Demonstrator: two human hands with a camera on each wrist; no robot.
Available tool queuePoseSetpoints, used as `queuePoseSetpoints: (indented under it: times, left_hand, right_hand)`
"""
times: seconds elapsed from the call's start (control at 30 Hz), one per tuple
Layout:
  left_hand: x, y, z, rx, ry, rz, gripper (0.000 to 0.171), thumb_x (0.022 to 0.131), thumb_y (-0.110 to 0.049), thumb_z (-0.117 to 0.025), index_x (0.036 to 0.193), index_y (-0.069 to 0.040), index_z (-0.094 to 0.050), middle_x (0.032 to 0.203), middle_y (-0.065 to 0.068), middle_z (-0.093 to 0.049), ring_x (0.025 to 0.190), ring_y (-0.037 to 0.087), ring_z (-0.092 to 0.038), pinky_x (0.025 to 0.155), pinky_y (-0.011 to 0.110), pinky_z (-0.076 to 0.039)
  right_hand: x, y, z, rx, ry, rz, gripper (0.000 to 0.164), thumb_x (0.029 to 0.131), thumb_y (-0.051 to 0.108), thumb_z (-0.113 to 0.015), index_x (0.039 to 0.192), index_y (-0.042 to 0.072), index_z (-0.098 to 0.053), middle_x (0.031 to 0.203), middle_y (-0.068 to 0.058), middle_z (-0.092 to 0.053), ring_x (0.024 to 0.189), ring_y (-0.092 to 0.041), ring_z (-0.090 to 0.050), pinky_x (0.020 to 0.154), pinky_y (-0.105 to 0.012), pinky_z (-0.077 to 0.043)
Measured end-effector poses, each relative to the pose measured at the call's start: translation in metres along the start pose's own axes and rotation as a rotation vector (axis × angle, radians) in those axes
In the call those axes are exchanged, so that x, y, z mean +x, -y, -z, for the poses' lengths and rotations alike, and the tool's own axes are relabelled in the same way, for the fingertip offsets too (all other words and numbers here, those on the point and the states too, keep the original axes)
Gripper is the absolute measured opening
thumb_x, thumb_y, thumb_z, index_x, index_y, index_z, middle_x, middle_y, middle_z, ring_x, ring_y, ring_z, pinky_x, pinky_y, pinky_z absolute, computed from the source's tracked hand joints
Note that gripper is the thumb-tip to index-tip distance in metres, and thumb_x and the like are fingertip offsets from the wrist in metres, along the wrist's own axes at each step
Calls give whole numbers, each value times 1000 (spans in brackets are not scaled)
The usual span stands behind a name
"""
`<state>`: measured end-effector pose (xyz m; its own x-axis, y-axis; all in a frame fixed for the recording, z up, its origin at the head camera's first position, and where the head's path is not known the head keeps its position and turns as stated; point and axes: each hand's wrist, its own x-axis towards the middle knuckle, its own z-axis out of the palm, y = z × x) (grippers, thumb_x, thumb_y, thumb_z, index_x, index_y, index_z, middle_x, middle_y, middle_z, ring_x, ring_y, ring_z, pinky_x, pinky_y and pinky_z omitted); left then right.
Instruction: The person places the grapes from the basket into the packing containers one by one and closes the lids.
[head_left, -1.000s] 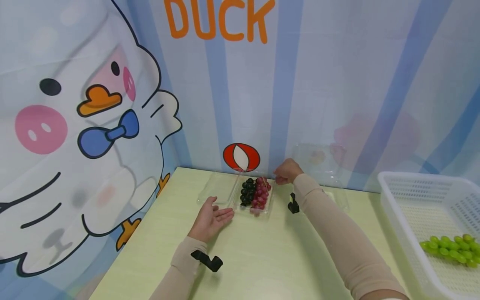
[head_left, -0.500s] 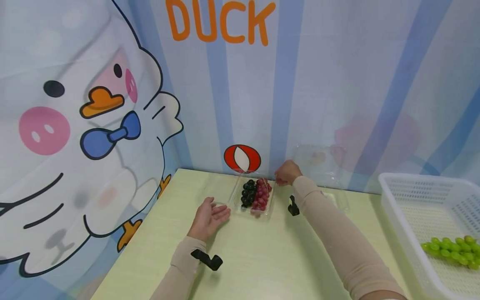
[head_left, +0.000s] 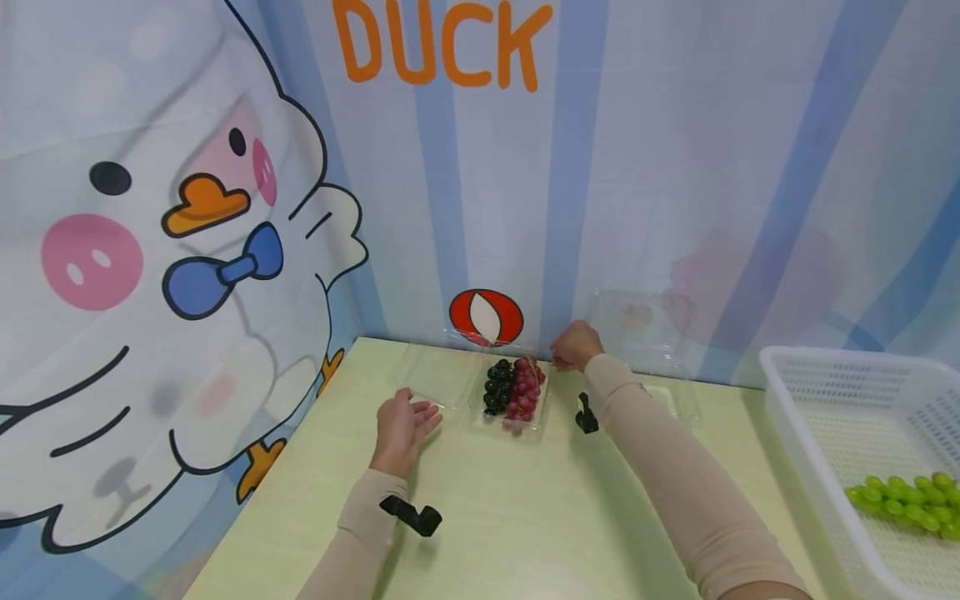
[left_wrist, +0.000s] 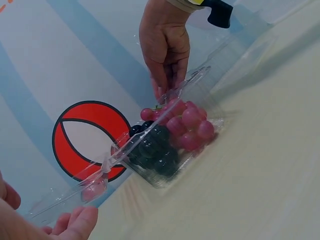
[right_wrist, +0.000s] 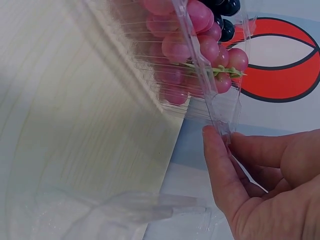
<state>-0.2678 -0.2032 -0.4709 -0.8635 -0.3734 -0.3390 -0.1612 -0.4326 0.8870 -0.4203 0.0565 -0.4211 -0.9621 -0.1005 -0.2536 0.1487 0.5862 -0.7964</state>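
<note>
Since a second ago, the left hand [head_left: 405, 432] has been drawn slightly leftward, away from the clear container [left_wrist: 150, 176]; the right hand [head_left: 576, 346] is kept in nearly the same place. Nearest, a bare stretch of tabletop [head_left: 510, 517] is shown. At the right side a white basket [head_left: 813, 475] is set, in which green grapes [head_left: 907, 500] are held. Farther on, the left hand is held beside the folded-out lid [head_left: 442, 379], its fingers loosely extended and nothing gripped; whether the lid is touched cannot be told. Near the tabletop's far edge the clear container is placed, with black grapes [head_left: 497, 386] laid inside on the left and red grapes [head_left: 526, 387] on the right. Its far right rim is pinched between the right hand's thumb and fingers. Behind the right sleeve [head_left: 667, 467], a second container [head_left: 682, 400] is partly hidden, its see-through lid raised. Farthest, a striped backdrop [head_left: 660, 208] is hung, printed with a duck [head_left: 232, 358] and orange lettering [head_left: 442, 42].
</note>
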Motion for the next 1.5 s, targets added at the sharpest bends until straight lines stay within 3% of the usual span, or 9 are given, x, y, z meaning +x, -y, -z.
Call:
queuePoseSetpoints:
  times: [0.13, 0.37, 0.53, 0.83, 1.0, 1.2, 1.37, 1.5]
  left_hand:
    - [1, -5, 1, -6, -42, -42, 51, 111, -23, -33, 152, 8, -29, 129, 28, -51, 114, 34, -60, 100, 42, -54]
    - [2, -12, 2, 29, -88, -138, 46, 111, -23, -37, 144, 9, -38, 120, 23, -53, 103, 27, -63, 96, 41, -56]
    - [3, -18, 2, 54, -109, -199, 43, 111, -26, -40, 139, 7, -43, 116, 20, -54, 107, 30, -62, 93, 40, -57]
    - [6, -24, -2, 110, -141, -267, 31, 110, -24, -47, 122, 3, -54, 108, 19, -59, 93, 24, -67, 85, 39, -60]
    - [4, -26, -5, 125, -138, -301, 30, 109, -20, -48, 123, 5, -56, 108, 20, -59, 91, 22, -67, 81, 36, -61]
    - [3, -27, -8, 135, -131, -355, 30, 107, -18, -52, 123, 8, -57, 104, 18, -59, 79, 11, -66, 75, 30, -62]
    - [0, -27, -10, 137, -128, -392, 28, 106, -16, -54, 120, 8, -59, 101, 15, -58, 84, 18, -68, 73, 27, -61]
    - [-2, -29, -11, 135, -121, -404, 27, 105, -16, -56, 118, 8, -59, 104, 19, -59, 85, 18, -68, 74, 28, -61]
  right_hand:
    - [1, -1, 0, 2, -2, 2, 22, 98, 1, -60, 112, -14, -68, 95, -24, -72, 70, -21, -68, 87, -47, -60]
    - [1, -1, 0, 8, -4, -4, 22, 98, 1, -60, 111, -15, -69, 94, -25, -73, 67, -19, -68, 87, -46, -60]
    - [0, 0, 0, 7, -3, -5, 23, 98, 0, -60, 114, -14, -68, 102, -27, -73, 73, -22, -71, 87, -45, -60]
    - [11, -5, 0, 23, 13, 0, 27, 96, -3, -58, 119, -10, -70, 103, -23, -73, 67, -18, -70, 69, -36, -62]
    - [2, -3, 1, 37, 16, 3, 29, 97, -2, -55, 122, -11, -68, 114, -25, -71, 80, -24, -73, 82, -41, -61]
    - [-2, -2, 1, 31, 12, 6, 29, 99, -1, -55, 124, -11, -66, 120, -27, -68, 93, -30, -73, 89, -43, -59]
    - [2, -2, 0, 21, 10, -9, 29, 99, -1, -57, 125, -10, -66, 122, -26, -68, 95, -30, -73, 87, -42, -60]
    - [5, -3, -1, 5, -1, -25, 28, 98, -1, -59, 123, -9, -68, 120, -25, -69, 87, -26, -74, 85, -40, -61]
